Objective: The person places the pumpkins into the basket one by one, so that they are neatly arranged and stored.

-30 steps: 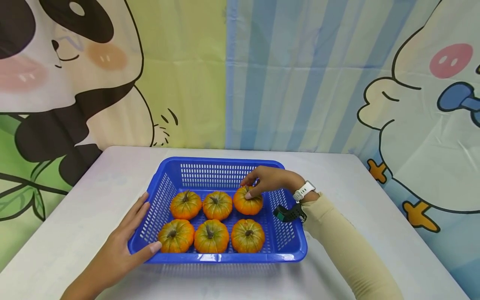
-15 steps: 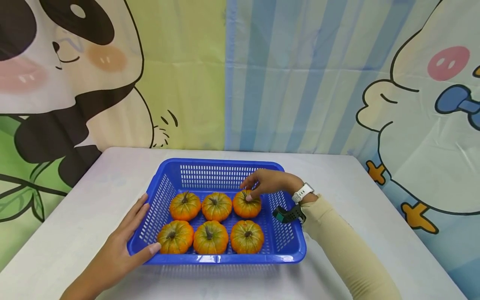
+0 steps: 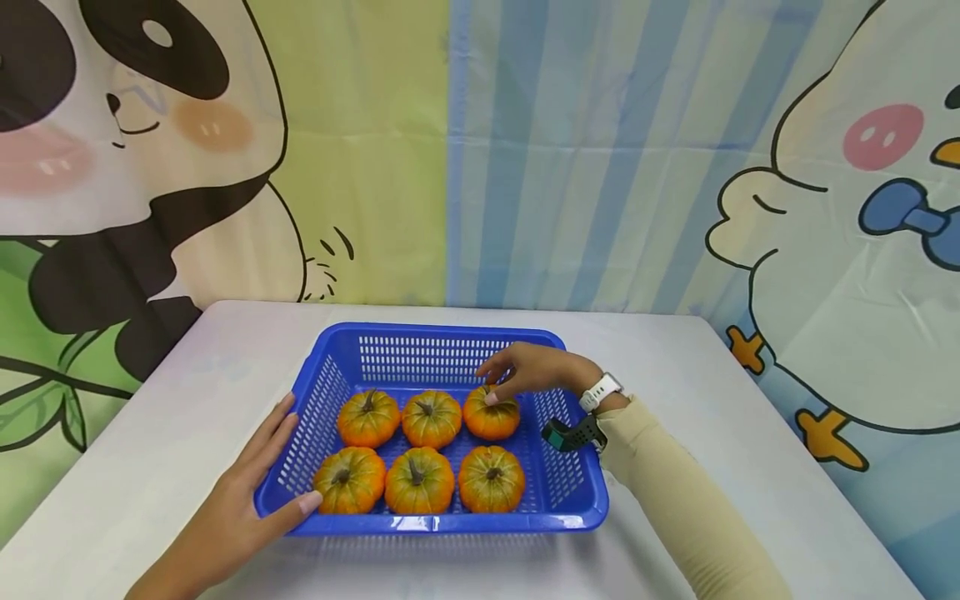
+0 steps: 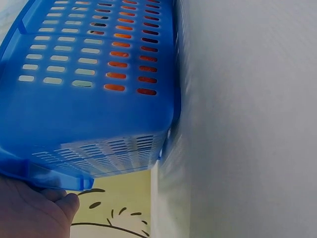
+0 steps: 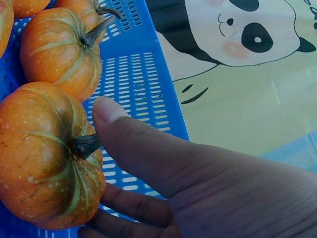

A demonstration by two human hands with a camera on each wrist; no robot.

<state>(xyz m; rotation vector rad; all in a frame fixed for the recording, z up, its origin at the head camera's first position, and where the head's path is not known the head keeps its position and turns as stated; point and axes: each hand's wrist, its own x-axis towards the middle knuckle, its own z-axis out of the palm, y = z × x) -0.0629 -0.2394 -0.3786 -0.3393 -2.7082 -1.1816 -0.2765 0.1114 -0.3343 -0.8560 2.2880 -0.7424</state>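
A blue plastic basket [image 3: 450, 523] holds small orange-green pumpkins in two rows of three. My right hand [image 3: 536, 369] is over the back right pumpkin [image 3: 491, 419], thumb at its stem [image 5: 86, 145] and fingers reaching round its far side. That pumpkin sits level with its neighbours in the back row. Along the basket's left side lies my left hand [image 3: 240, 492], fingers fairly straight on the rim and thumb over the front left corner. Seen from the left wrist, the left hand [image 4: 34, 208] is at the basket's rim.
The basket stands on a white table [image 3: 637, 358]. Behind it hangs a cartoon curtain [image 3: 390, 150] with a panda and a white bird. A white watch [image 3: 600, 392] and a black strap [image 3: 573, 434] are on the right wrist, close over the basket's right wall.
The back right pumpkin has sunk slightly into line with its row, my right hand moving down with it. My left hand stays at the basket. The whole view has shifted slightly.
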